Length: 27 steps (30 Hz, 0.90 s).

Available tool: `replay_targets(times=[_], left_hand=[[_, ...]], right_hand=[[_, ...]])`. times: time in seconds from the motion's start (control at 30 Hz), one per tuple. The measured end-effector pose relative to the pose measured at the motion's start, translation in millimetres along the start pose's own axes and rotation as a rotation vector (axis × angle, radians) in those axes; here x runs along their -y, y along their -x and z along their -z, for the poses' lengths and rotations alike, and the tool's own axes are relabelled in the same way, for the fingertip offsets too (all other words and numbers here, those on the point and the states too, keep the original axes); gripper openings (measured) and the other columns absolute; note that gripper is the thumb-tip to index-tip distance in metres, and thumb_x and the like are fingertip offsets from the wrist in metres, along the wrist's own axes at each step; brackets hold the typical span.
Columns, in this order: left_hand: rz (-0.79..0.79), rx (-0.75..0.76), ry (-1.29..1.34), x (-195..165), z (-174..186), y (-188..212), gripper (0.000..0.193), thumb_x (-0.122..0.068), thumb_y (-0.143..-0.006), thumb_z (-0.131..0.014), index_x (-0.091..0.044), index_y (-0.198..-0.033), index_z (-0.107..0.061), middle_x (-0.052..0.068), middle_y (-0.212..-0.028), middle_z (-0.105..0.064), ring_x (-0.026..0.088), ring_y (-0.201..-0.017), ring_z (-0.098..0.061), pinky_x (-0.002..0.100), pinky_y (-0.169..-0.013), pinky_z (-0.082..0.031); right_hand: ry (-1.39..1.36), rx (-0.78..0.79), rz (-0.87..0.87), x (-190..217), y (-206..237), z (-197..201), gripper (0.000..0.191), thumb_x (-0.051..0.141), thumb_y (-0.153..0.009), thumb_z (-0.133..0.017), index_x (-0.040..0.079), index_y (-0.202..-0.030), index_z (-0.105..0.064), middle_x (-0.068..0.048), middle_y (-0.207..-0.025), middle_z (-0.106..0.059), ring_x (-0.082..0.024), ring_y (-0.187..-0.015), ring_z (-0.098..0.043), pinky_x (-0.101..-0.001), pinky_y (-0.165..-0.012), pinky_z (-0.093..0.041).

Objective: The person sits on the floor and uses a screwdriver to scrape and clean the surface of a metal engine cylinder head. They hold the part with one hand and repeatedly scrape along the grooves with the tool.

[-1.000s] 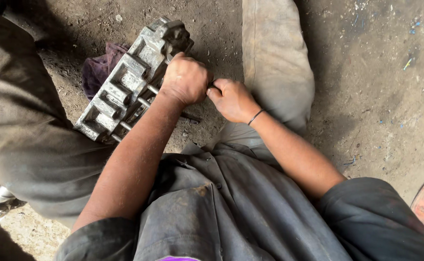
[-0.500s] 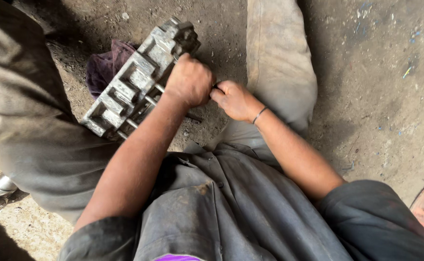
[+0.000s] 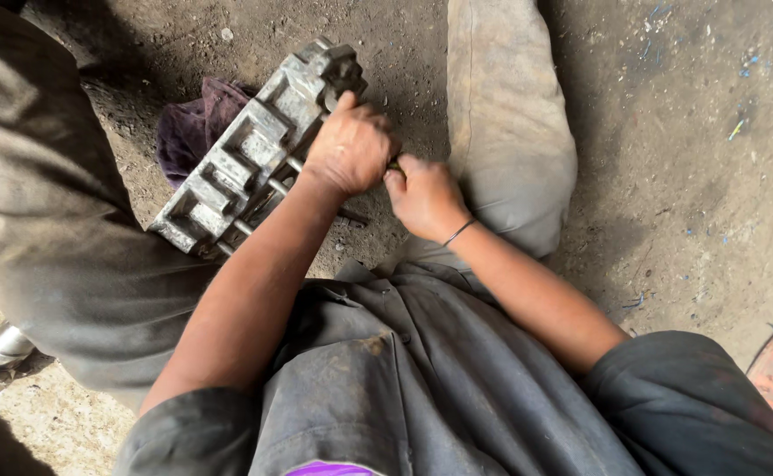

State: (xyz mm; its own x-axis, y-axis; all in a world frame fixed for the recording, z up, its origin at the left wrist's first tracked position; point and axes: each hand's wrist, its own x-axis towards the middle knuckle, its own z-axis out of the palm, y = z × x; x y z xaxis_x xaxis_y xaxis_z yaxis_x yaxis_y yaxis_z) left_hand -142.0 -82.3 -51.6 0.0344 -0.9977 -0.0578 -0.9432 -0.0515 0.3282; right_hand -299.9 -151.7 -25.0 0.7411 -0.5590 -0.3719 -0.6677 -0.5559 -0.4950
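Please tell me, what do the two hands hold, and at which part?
The left hand grips the grey ribbed metal casting at its near side edge. The right hand is closed beside it; what it holds cannot be told.

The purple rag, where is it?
In the head view the purple rag lies on the dirt floor at upper left, tucked behind the grey metal casting that the left hand grips.

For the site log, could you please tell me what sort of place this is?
Probably a mechanic's workshop floor: a grimy cast-metal engine part, bare oil-stained ground, and a dirty purple rag.
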Motion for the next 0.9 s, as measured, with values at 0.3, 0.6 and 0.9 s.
replay_targets(times=[0.3,0.6,0.9], left_hand=[[0.112,0.442,-0.018,-2.7,20.8,-10.1,0.020,-0.037,-0.089,-0.069,-0.020,-0.082,-0.077,0.008,-0.087,-0.076,0.023,-0.091,-0.073,0.042,-0.105,-0.046],[0.026,-0.061,-0.028,0.5,2.8,-11.0,0.021,-0.037,-0.080,-0.065,-0.022,-0.075,-0.078,0.005,-0.095,-0.076,0.022,-0.097,-0.070,0.047,-0.102,-0.038],[0.067,0.379,-0.037,-5.1,29.3,-7.7,0.024,-0.041,-0.084,-0.074,-0.019,-0.079,-0.079,0.007,-0.082,-0.076,0.024,-0.083,-0.074,0.039,-0.084,-0.051]], right_hand=[[-0.417,0.353,-0.084,-26.7,-19.9,5.0,0.026,0.026,-0.101,-0.060,0.001,-0.097,-0.070,-0.012,-0.078,-0.071,-0.017,-0.073,-0.063,-0.0398,-0.068,-0.053],[0.216,-0.067,0.003,5.6,0.6,-4.3,0.022,0.025,-0.096,-0.064,0.003,-0.095,-0.067,-0.023,-0.075,-0.069,-0.041,-0.072,-0.069,-0.0516,-0.066,-0.054],[-0.871,0.625,-0.440,-50.4,-25.8,1.6,0.023,0.028,-0.106,-0.065,0.005,-0.104,-0.066,-0.003,-0.078,-0.053,-0.013,-0.058,-0.041,-0.0366,-0.051,-0.032]])
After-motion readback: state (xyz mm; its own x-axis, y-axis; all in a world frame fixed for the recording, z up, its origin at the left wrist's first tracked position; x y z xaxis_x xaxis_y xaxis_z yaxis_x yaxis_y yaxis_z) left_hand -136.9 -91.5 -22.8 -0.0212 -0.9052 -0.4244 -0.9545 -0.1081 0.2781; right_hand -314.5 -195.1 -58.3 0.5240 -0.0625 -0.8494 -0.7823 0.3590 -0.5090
